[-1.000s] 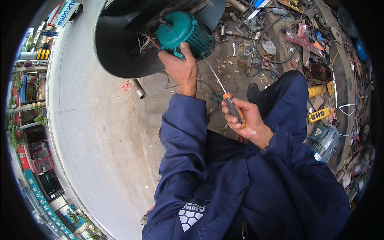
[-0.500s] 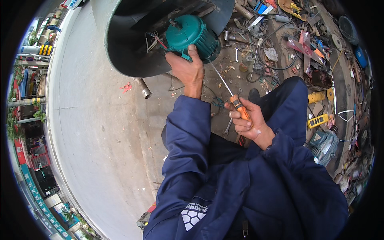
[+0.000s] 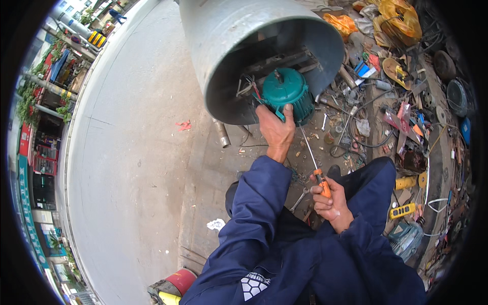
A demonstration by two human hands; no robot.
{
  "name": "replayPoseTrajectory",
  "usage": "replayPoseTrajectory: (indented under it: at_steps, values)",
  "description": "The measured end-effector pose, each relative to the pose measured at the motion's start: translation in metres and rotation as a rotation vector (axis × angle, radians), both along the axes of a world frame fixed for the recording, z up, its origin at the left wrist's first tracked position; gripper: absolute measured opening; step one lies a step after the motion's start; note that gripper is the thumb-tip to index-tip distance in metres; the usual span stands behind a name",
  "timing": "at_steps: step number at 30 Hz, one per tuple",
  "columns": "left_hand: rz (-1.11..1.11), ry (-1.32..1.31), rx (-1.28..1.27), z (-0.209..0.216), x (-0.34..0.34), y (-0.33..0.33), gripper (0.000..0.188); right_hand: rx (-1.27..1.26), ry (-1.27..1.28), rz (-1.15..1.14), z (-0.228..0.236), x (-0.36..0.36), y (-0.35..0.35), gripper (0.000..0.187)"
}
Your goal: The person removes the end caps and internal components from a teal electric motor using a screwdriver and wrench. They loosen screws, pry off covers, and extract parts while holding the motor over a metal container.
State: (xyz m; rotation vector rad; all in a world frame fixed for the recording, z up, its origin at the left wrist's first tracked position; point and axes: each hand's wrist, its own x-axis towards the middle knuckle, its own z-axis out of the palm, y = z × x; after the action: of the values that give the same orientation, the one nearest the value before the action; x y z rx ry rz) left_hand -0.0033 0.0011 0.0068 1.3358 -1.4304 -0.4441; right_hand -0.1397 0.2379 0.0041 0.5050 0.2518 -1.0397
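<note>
A green electric motor (image 3: 285, 87), its shaft pointing up and a few loose wires (image 3: 249, 86) at its side, sits in the mouth of a large grey metal cylinder (image 3: 216, 46). My left hand (image 3: 277, 129) is closed on the motor's near edge, thumb pressed to the casing. Wrapped in the fingers of my right hand (image 3: 333, 206) is a screwdriver with an orange and black handle (image 3: 322, 183). Its long shank slants up to the lower side of the motor. Whether the tip sits on a screw is too small to tell.
Beside my legs lies a spanner (image 3: 300, 200). A metal pipe (image 3: 221, 134) rests below the cylinder. To the right are heaps of scrap, cables, a yellow push-button pendant (image 3: 402, 211) and another motor (image 3: 405, 239). A red drum-shaped thing (image 3: 181, 280) stands at the lower left.
The view has swung, so the cylinder, motor and both hands appear farther right and lower. My left hand stays on the motor, and the screwdriver stays in my right hand, pointing at the motor's underside.
</note>
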Motion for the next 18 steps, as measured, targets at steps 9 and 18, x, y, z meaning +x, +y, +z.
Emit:
replayPoseTrajectory:
  at_steps: [9,18]
  values:
    - [-0.014,0.008,0.095,0.011,0.004,0.007,0.068,0.002,1.021,-0.181,0.005,0.003,0.004,0.03]
    - [0.033,0.0,0.039,0.005,0.002,0.006,0.07,0.369,0.127,-0.159,-0.023,-0.011,0.008,0.029]
